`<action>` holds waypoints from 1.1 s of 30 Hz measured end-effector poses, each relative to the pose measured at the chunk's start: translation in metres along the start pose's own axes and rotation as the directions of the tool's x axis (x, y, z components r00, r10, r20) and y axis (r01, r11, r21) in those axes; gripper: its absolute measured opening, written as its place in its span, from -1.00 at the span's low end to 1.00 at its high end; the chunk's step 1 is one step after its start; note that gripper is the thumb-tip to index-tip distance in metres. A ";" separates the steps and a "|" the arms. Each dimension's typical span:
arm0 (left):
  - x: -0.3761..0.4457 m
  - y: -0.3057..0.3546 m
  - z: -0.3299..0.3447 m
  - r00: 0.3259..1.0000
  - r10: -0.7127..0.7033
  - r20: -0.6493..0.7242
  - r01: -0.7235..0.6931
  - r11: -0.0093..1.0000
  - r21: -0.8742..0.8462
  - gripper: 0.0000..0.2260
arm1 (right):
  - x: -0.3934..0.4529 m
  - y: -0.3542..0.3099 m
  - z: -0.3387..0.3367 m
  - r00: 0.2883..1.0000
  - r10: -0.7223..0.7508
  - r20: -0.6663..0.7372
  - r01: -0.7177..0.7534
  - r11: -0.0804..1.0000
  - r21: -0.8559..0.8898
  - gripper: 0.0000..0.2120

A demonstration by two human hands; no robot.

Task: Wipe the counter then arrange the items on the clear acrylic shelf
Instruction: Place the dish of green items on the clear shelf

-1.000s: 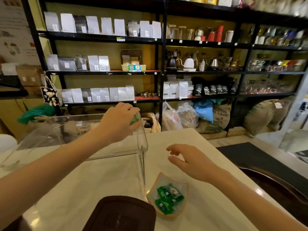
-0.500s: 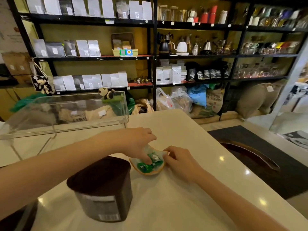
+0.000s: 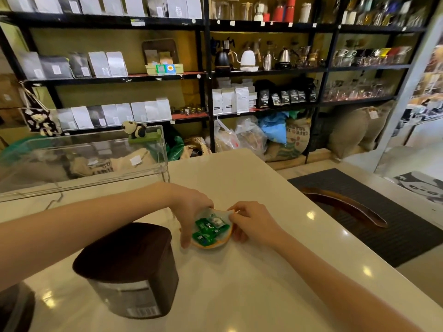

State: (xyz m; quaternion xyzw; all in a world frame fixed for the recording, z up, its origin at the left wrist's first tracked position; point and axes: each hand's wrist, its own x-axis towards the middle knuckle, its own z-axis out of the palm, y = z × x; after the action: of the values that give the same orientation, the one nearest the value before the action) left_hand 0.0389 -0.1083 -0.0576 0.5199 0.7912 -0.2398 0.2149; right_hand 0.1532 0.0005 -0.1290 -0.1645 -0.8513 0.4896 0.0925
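Dish [image 3: 224, 243] of green sweets [image 3: 209, 230]: on the counter [image 3: 251, 283], held between both hands. Left hand [image 3: 191, 209] curled over its left rim, right hand [image 3: 251, 222] pinching its right rim. Clear shelf [image 3: 84, 161]: up and left of the dish, long axis left to right, nearer the left hand; panda figure [image 3: 135, 132] on its right end. Dark-lidded canister [image 3: 130, 269]: beside the left forearm, likely clear of a lift

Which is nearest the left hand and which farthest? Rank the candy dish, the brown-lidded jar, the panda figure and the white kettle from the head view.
1. Candy dish: touching the left hand, on the counter between both hands.
2. Brown-lidded jar: just left of the hand, closer to the camera.
3. Panda figure: atop the clear acrylic shelf, behind the hand.
4. White kettle: on the back wall shelving.
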 end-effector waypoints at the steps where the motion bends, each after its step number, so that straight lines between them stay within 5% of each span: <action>1: 0.000 0.000 0.000 1.000 0.012 -0.015 -0.012 1.000 0.001 -0.17 | 0.001 0.000 0.000 1.000 0.008 0.003 -0.008 1.000 0.020 -0.84; 23: -0.078 -0.041 -0.060 0.858 -0.031 -0.512 -0.151 0.939 -0.310 -0.33 | 0.035 -0.101 -0.073 0.986 -0.166 -0.004 0.166 0.980 0.106 -0.83; 33: -0.103 -0.119 -0.048 0.762 -0.261 -0.593 -0.114 0.847 -0.519 -0.21 | 0.096 -0.163 -0.038 0.961 -0.278 0.020 0.273 0.955 0.119 -0.87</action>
State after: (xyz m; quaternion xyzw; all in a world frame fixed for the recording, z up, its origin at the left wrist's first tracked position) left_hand -0.0378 -0.1941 0.0599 0.4577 0.8709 0.1705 0.0544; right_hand 0.0453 -0.0095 0.0303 -0.0297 -0.8378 0.5231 0.1535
